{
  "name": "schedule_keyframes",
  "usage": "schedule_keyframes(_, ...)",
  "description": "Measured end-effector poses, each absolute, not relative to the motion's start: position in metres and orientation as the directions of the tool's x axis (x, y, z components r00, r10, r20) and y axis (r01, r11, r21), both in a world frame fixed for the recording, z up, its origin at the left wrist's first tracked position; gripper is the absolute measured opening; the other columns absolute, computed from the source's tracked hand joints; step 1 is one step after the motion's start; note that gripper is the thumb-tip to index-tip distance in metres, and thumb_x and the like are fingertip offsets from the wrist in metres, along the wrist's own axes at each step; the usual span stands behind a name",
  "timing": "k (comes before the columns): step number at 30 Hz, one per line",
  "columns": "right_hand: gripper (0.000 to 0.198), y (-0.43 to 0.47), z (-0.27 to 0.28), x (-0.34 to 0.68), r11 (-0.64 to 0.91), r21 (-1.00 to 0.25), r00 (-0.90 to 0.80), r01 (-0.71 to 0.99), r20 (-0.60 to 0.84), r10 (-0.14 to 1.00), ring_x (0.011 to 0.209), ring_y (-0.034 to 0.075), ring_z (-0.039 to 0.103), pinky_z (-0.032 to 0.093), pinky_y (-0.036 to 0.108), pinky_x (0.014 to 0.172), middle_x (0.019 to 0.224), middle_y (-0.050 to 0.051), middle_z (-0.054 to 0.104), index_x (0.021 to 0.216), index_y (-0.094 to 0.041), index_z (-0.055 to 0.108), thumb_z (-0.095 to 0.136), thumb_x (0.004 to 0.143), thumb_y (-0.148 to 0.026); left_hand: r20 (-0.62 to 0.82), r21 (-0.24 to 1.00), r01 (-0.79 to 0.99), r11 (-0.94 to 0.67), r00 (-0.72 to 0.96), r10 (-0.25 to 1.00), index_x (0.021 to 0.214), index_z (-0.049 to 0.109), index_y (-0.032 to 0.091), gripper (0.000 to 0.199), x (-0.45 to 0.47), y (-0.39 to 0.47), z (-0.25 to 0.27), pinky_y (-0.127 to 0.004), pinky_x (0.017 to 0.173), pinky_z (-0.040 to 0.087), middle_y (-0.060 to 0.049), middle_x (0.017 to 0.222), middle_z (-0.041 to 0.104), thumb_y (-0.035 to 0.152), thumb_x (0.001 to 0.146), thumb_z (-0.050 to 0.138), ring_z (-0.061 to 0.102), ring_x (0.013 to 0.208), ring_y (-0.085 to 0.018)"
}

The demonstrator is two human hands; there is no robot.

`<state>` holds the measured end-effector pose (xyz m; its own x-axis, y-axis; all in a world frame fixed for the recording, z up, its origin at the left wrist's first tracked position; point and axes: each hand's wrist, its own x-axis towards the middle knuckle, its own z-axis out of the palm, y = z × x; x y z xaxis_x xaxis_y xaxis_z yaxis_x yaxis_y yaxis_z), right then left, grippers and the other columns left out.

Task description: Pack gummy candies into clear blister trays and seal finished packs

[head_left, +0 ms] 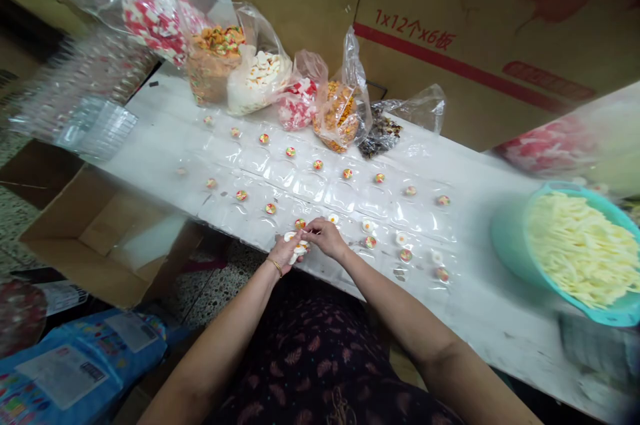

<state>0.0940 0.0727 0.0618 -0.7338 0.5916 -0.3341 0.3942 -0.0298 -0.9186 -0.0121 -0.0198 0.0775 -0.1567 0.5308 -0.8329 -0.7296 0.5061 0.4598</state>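
My left hand (284, 255), with a thin bracelet at the wrist, is closed round several white fried-egg-shaped candies (299, 250) with orange centres. My right hand (324, 238) meets its fingertips in a pinch; whatever is between them is too small to make out. Both hands are over the near row of clear plastic trays (255, 219). Round pizza-like candies (271, 209) sit in many tray compartments. On the right of the near row, egg candies (367, 226) lie in compartments too, beside a pizza-like candy (370, 242).
Along the table's back stand open bags of egg candies (260, 78), red-and-white candies (299, 105), orange pieces (337, 115) and dark pieces (381, 133). A turquoise tub (515, 238) of pale yellow strips is at right. Stacked clear trays (95, 125) and an open carton (60, 228) are at left.
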Motion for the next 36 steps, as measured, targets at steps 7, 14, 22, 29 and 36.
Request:
schedule_keyframes(7, 0.014, 0.092, 0.044, 0.060, 0.155, -0.820, -0.570, 0.550, -0.233, 0.788, 0.073, 0.014, 0.055, 0.042, 0.025, 0.069, 0.079, 0.003, 0.061, 0.078, -0.019, 0.065, 0.052, 0.077, -0.023, -0.865, 0.446, -0.767, 0.461, -0.237, 0.443, 0.084, 0.053, 0.015, 0.033, -0.035, -0.041, 0.082, -0.015, 0.032, 0.033, 0.001, 0.065, 0.058, 0.034, 0.063, 0.070, 0.054, 0.046, -0.009)
schedule_keyframes(14, 0.023, 0.095, 0.027, 0.041, 0.772, -0.455, -0.896, 0.443, -0.209, 0.391, 0.087, 0.019, 0.049, 0.041, 0.029, 0.074, 0.095, 0.009, 0.058, 0.091, -0.015, 0.061, 0.039, 0.084, -0.013, -0.858, 0.454, -0.777, 0.437, -0.248, 0.450, 0.081, 0.050, 0.016, 0.037, -0.054, -0.057, 0.089, -0.014, 0.032, 0.033, 0.002, 0.068, 0.058, 0.035, 0.058, 0.073, 0.054, 0.047, -0.008)
schedule_keyframes(22, 0.030, 0.093, 0.030, 0.058, 0.677, -0.584, -0.885, 0.447, -0.179, 0.430, 0.104, 0.019, 0.047, 0.038, 0.033, 0.089, 0.113, 0.011, 0.054, 0.104, -0.013, 0.058, 0.041, 0.079, -0.008, -0.846, 0.464, -0.757, 0.459, -0.226, 0.482, 0.082, 0.050, 0.018, 0.037, -0.057, -0.046, 0.083, -0.014, 0.033, 0.033, 0.002, 0.066, 0.056, 0.034, 0.057, 0.073, 0.054, 0.049, -0.009)
schedule_keyframes(29, 0.016, 0.083, 0.070, 0.037, 0.260, -0.939, -0.942, 0.225, -0.141, 0.305, 0.084, 0.015, 0.056, 0.043, 0.028, 0.079, 0.088, 0.004, 0.063, 0.086, -0.019, 0.066, 0.057, 0.072, -0.020, -0.799, 0.540, -0.607, 0.583, -0.153, 0.582, 0.077, 0.053, 0.014, 0.028, -0.052, -0.036, 0.076, -0.016, 0.034, 0.032, 0.002, 0.055, 0.053, 0.021, 0.055, 0.070, 0.053, 0.046, -0.010)
schedule_keyframes(36, 0.003, 0.088, 0.055, 0.010, -0.241, -0.868, -0.683, 0.435, -0.492, 0.540, 0.050, 0.010, 0.052, 0.043, 0.023, 0.052, 0.054, -0.004, 0.054, 0.068, -0.017, 0.060, 0.058, 0.067, -0.019, -0.827, 0.496, -0.658, 0.567, -0.159, 0.539, 0.088, 0.054, 0.014, 0.038, -0.064, -0.055, 0.076, -0.015, 0.033, 0.032, -0.001, 0.065, 0.058, 0.031, 0.058, 0.071, 0.053, 0.048, -0.009)
